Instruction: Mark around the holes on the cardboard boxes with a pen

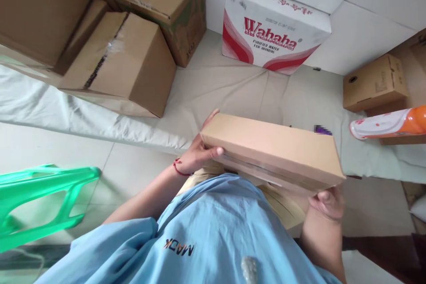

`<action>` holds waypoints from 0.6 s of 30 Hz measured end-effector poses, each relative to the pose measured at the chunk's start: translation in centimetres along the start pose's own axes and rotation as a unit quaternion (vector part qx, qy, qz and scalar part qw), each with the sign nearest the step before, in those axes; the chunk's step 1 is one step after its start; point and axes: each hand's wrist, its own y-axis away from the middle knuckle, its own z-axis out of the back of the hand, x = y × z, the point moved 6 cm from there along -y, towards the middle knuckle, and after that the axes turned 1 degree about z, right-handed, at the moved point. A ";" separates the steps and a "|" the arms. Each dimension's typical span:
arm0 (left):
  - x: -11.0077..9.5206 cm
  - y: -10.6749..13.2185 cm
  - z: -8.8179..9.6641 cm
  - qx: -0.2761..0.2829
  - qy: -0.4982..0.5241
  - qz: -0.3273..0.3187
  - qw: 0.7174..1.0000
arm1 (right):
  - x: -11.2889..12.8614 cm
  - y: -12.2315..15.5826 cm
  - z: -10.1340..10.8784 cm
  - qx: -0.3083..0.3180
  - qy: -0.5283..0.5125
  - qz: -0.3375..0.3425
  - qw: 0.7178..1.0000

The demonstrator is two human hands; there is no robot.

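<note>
A long brown cardboard box (273, 142) is held in front of my body, tilted, with a strip of tape along the side facing me. My left hand (203, 148) grips its left end, thumb on the near side and fingers reaching round the far side. At the lower right corner, my right hand (328, 202) supports the box from beneath; its fingers are curled and partly hidden. The box is above the near edge of a cloth-covered surface (233, 84).
Several brown cartons (109, 53) stand at the back left. Against the wall sits a white and red Wahaha carton (273, 26). A small brown box (374, 82) and an orange-and-white bottle (389, 123) are on the right. A green plastic stool (63, 222) stands on the left floor.
</note>
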 end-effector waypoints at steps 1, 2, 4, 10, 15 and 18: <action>0.3 -0.3 0.4 -0.020 0.032 0.008 0.999 | 0.4 1.1 -0.9 0.010 0.001 -0.012 1.000; 0.8 -0.6 0.8 -0.035 0.064 0.019 0.997 | 0.9 2.1 -2.0 0.013 0.000 -0.020 1.000; 1.8 -1.1 1.3 -0.052 0.111 0.046 0.991 | 2.0 3.7 -4.5 0.019 0.009 -0.030 0.999; 4.0 -1.7 2.6 -0.077 0.136 0.098 0.983 | 4.1 3.0 -9.6 0.045 0.032 0.030 0.998; 4.8 -1.7 3.1 -0.074 0.115 0.172 0.976 | 3.7 0.8 -10.7 0.079 0.021 0.047 0.996; 4.4 -1.3 2.9 -0.051 0.107 0.196 0.973 | 3.2 -0.2 -9.9 0.039 0.036 0.050 0.997</action>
